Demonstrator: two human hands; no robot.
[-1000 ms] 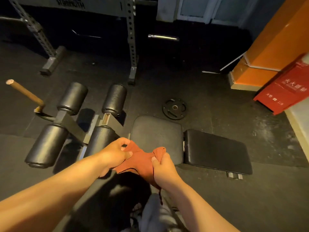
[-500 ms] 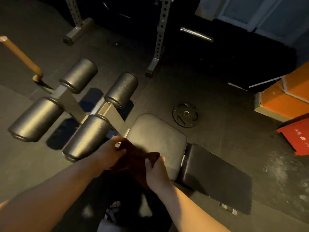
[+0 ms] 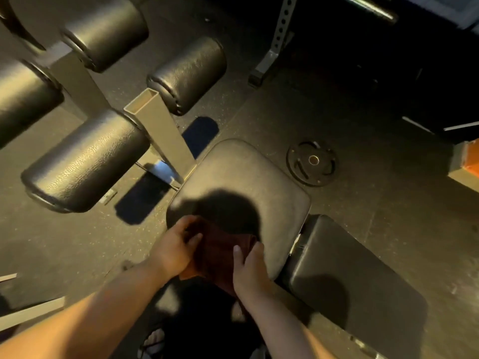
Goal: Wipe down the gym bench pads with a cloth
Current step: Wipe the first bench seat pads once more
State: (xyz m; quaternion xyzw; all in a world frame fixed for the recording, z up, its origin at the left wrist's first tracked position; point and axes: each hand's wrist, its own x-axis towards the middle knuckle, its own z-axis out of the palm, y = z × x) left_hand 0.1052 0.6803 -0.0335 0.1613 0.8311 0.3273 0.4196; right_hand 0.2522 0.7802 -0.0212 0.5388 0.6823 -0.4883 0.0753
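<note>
Two hands (image 3: 173, 251) (image 3: 250, 270) gripping one cloth (image 3: 217, 251), four roller pads (image 3: 85, 161)

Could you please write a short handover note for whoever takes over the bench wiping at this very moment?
Left hand: gripping the left edge of the dark red cloth.
Right hand: gripping the cloth's right edge.
The cloth is held between both hands at the near edge of the seat pad; whether it touches the pad is unclear.
The back pad lies to the right, and the roller pads to the left.
Done: cloth in hand, brought to the bench; no wiping is evident.
Left: wipe the seat pad, the back pad, and probably the rollers.
</note>
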